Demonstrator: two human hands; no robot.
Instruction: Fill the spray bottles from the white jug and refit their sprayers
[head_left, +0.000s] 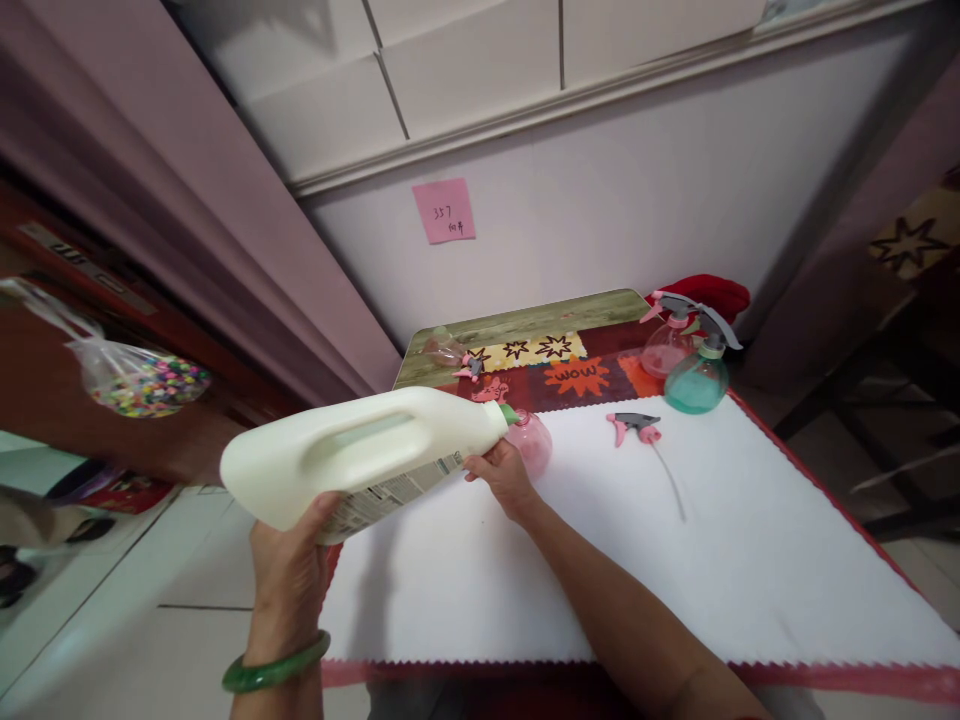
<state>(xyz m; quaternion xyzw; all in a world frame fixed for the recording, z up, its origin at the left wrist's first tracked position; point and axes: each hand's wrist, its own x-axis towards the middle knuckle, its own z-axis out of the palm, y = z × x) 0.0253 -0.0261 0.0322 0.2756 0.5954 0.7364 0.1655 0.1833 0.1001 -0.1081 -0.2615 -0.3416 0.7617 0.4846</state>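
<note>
My left hand (pixel 289 570) grips the base of a big white plastic jug (pixel 360 455), held tipped on its side with its green neck against the mouth of a small pink round bottle (pixel 531 441). My right hand (pixel 504 478) is closed around that pink bottle, steadying it on the white cloth (pixel 675 570). A loose pink and grey spray head with a long tube (pixel 637 428) lies on the cloth just right of the bottle.
Two spray bottles stand at the far right of the table: a pink one (pixel 667 340) and a teal one (pixel 697 378). Another clear spray bottle (pixel 450 350) lies at the far left. A bag of coloured beads (pixel 139 380) hangs left.
</note>
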